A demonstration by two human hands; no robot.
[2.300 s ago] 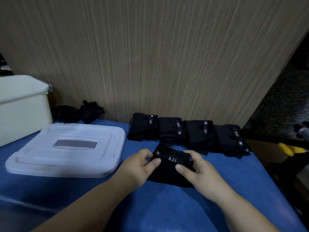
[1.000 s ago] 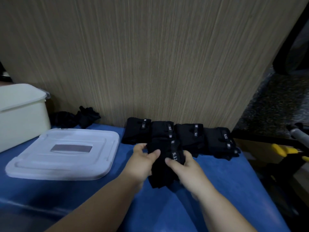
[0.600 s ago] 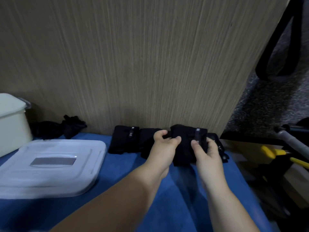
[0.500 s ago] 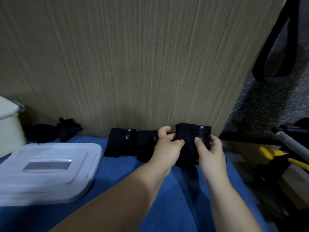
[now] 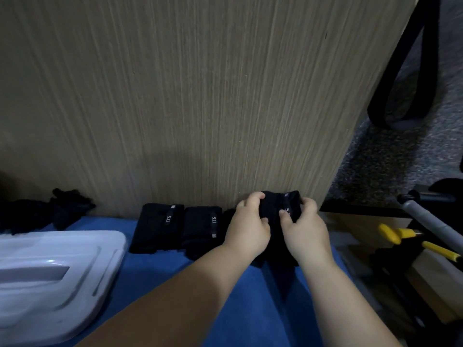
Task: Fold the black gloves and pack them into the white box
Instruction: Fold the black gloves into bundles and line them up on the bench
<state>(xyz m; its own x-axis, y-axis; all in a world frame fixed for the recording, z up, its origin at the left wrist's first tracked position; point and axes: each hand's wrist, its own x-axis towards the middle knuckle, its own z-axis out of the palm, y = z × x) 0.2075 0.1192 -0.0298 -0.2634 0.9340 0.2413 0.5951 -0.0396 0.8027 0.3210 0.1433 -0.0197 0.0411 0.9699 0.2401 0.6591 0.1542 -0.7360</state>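
Both hands grip a folded black glove (image 5: pixel 276 206) at the right end of a row of folded gloves against the wooden panel. My left hand (image 5: pixel 248 226) curls over its left side and my right hand (image 5: pixel 304 226) pinches its right side. Two more folded black gloves (image 5: pixel 156 225) (image 5: pixel 201 227) lie in the row to the left; others sit hidden under my hands. A loose heap of unfolded black gloves (image 5: pixel 62 211) lies at the far left by the panel. The white box is out of view; its white lid (image 5: pixel 55 274) lies flat at lower left.
The blue table surface (image 5: pixel 250 309) ends just right of my right hand. Beyond the edge are a yellow-handled tool (image 5: pixel 398 234), a grey tube (image 5: pixel 431 219) and dark floor. The wooden panel (image 5: pixel 188 96) closes off the back.
Both hands lifted the folded glove from the table in front of me and carried it back and to the right, onto the right end of the row. The view swung right, losing the white box.
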